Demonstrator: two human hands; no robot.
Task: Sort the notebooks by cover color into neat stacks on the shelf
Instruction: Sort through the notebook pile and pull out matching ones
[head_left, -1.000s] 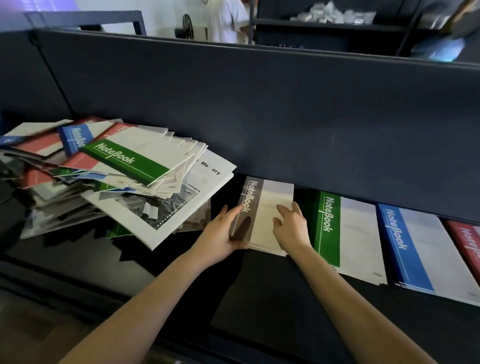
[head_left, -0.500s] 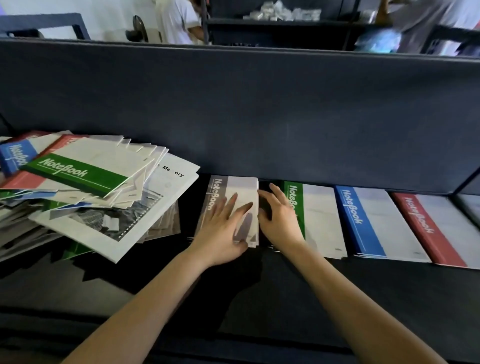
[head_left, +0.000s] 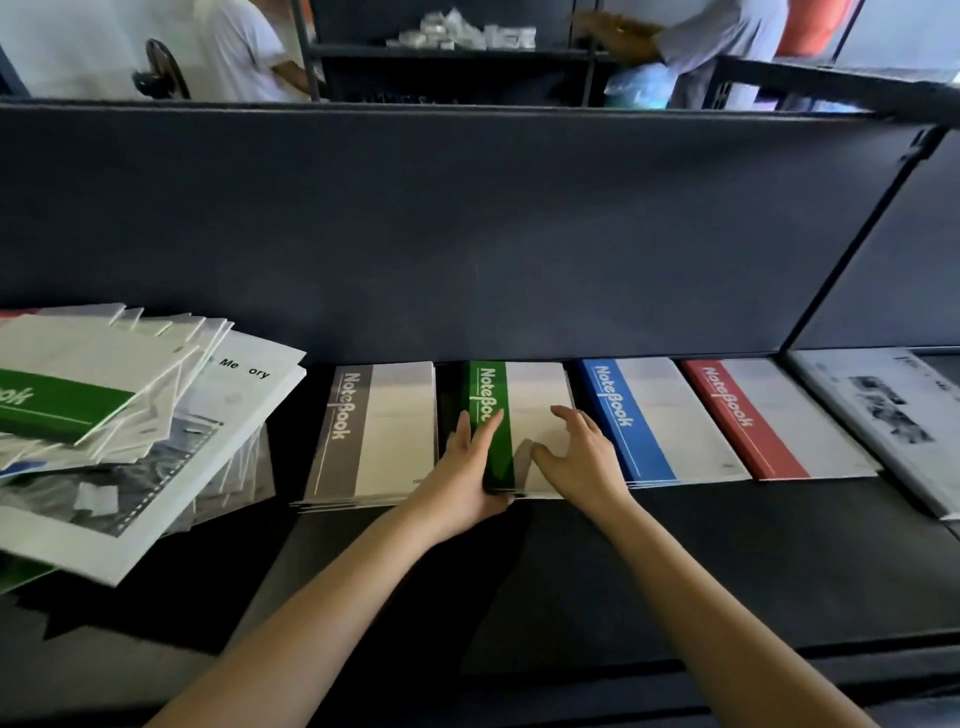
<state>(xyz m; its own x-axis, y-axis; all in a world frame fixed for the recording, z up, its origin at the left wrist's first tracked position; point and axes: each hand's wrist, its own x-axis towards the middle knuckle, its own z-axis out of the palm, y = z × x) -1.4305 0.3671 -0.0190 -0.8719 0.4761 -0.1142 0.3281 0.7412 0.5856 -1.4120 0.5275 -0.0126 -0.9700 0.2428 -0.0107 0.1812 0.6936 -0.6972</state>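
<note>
Shelf (head_left: 519, 582): dark, matte, flat board. Landmark: green stack (head_left: 537, 395) of notebooks, lying flat at the shelf's back edge, against the dark back panel (head_left: 467, 234).

Left hand (head_left: 462, 473): fingers straight, laid along the green stack's left edge and spine; grip not closed round anything.

Right hand (head_left: 576, 457): on the green stack's white cover, fingers arched, tips touching the paper; grip holds nothing (thumb points toward the spine).

Left of the green stack, just beside it: grey stack (head_left: 384, 431). Further left: loose unsorted pile (head_left: 104, 415), fanned and tilted.

Right of the green stack, in order: blue stack (head_left: 660, 415), red stack (head_left: 774, 415), then black-and-white printed covers (head_left: 883, 410).

Behind the green stack, over the panel: bright room, a dark rack (head_left: 452, 57) with pale items, and two people (head_left: 239, 47) standing, partly cropped.
</note>
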